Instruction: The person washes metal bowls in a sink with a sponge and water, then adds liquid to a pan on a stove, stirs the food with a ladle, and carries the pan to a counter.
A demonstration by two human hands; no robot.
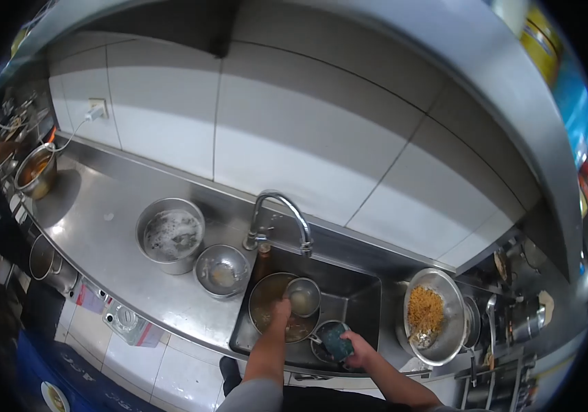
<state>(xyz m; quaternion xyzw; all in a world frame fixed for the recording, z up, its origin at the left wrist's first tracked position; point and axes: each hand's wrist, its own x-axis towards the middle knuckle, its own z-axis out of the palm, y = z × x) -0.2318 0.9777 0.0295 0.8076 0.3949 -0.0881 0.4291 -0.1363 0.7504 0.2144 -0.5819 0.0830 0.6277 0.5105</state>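
Note:
My left hand (281,314) grips the near-left rim of a small metal bowl (313,285) with cloudy water in it. The bowl is over a larger round basin (258,288) of brownish water in the sink. My right hand (359,351) is closed around a dark green scouring pad (336,340). That pad is at a small metal pot (316,349) in the front of the sink, partly hidden by the pad and hand. Between the counter and basin a brown bottle (264,254) stands at the sink's back-left corner.
A curved faucet (281,195) arches over the sink (369,302). Left of it are a pot of foamy water (170,233) and a metal bowl (222,270). On the right stands a big bowl (453,329) with orange-brown crumbly food (426,310). A co-worker's arm (0,151) reaches toward a pot (37,172) at far left.

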